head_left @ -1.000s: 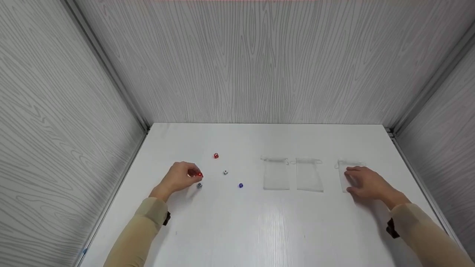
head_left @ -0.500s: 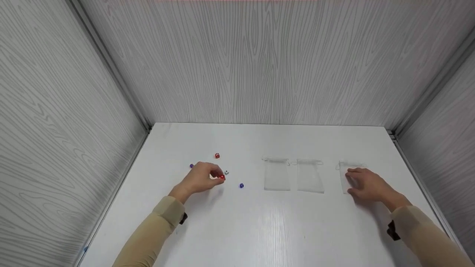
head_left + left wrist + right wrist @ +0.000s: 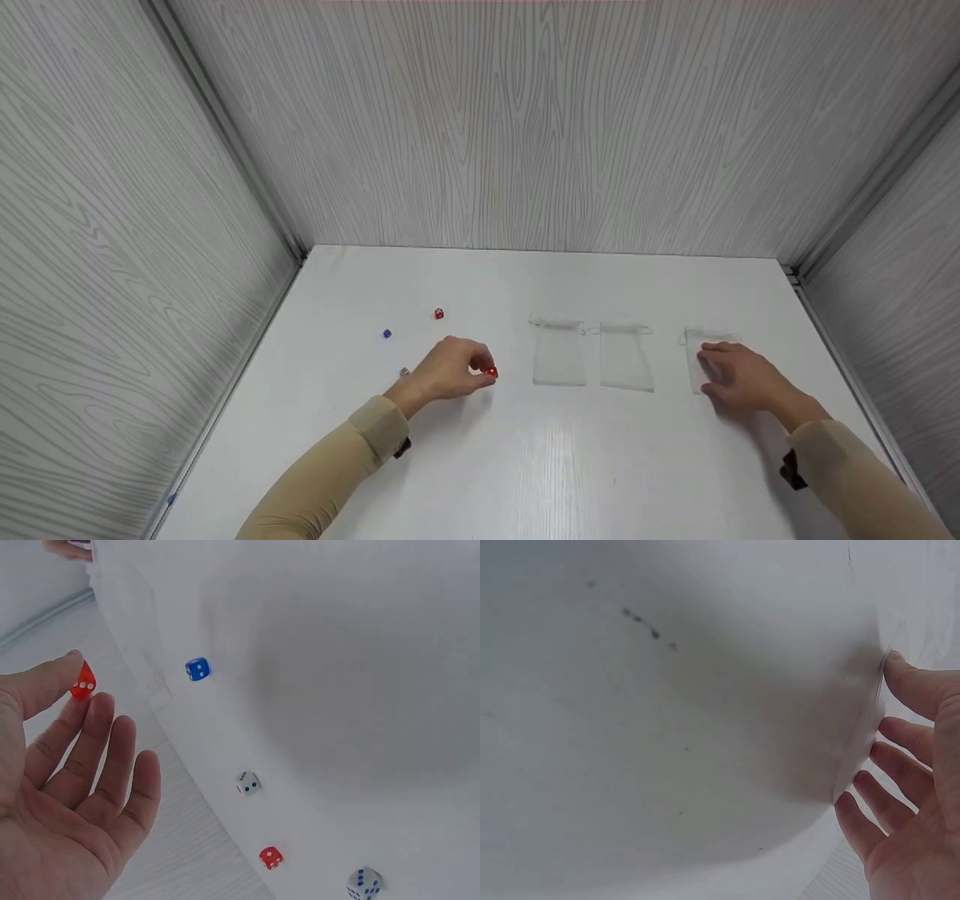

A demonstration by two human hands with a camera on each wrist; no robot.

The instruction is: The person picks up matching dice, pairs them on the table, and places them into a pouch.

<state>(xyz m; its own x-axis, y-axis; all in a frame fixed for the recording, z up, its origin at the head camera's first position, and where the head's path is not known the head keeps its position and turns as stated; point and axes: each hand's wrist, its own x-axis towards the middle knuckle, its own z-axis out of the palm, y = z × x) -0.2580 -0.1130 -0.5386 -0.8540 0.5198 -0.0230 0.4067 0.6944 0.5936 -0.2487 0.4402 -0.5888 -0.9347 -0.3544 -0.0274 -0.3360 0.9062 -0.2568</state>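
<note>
My left hand (image 3: 454, 367) pinches a red die (image 3: 491, 372) between thumb and forefinger, just above the table. In the left wrist view the other fingers spread away from this die. Below it a blue die (image 3: 197, 669), a white die (image 3: 247, 782) and a second red die (image 3: 271, 857) lie on the table. At the right, my right hand (image 3: 742, 375) rests its fingertips and thumb on a sheer drawstring pouch (image 3: 694, 367), which lies flat and is partly covered. The left hand hides some dice from the head view.
Two more sheer pouches (image 3: 559, 356) lie flat side by side between the hands. A red die (image 3: 439, 313), a blue die (image 3: 387, 334) and a pale die (image 3: 404, 372) sit behind or beside my left hand. Grained panels wall the table on three sides.
My left hand has moved to the right across the table, carrying the pinched red die over the other dice. The right hand stays on its pouch.
</note>
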